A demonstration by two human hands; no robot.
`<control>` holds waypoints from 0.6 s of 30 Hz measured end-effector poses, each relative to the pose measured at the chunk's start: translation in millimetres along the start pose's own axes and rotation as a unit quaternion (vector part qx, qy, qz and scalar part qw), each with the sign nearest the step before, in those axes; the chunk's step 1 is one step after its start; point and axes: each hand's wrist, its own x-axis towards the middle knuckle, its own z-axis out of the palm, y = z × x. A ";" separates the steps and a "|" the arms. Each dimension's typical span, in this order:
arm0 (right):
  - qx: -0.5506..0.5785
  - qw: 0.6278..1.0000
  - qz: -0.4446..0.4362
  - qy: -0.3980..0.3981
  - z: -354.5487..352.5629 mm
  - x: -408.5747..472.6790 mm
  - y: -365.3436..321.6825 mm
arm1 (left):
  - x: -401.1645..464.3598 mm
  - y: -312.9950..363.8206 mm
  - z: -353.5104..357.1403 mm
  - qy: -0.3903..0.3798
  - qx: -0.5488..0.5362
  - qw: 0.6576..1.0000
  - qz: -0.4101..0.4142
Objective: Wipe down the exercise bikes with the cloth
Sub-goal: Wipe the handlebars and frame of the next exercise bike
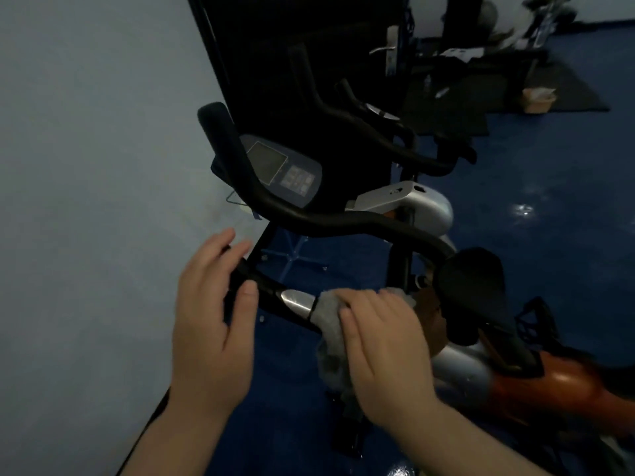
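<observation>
Right hand [385,345] covers cloth [331,312] (mostly hidden)

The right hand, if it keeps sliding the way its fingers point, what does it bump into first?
Probably the silver sensor plate on the handlebar, just past the cloth under the right hand; beyond that, the left hand.

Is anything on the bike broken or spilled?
Nothing stands out. The right hand presses the grey cloth on the black handlebar, the left hand grips its end. The room is too dim to see small damage.
</observation>
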 end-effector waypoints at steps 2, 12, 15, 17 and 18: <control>-0.007 1.000 -0.005 0.010 1.8 -1.6 9.3 | -1.6 -1.9 1.9 -0.006 -0.025 1.000 -0.003; -0.099 0.994 0.000 0.042 26.0 46.5 -60.9 | -3.4 -4.4 -3.7 0.011 -0.210 0.976 -0.050; -0.100 0.995 0.011 -0.004 12.9 34.7 -51.1 | -3.1 -4.3 -10.2 -0.028 -0.238 0.968 -0.078; -0.104 0.994 -0.012 -0.042 7.1 52.5 -63.8 | -2.8 -3.4 -15.2 -0.052 -0.250 0.962 -0.090; -0.095 0.994 -0.026 -0.052 10.7 65.5 -72.5 | -2.2 -2.9 -18.0 -0.060 -0.258 0.960 -0.095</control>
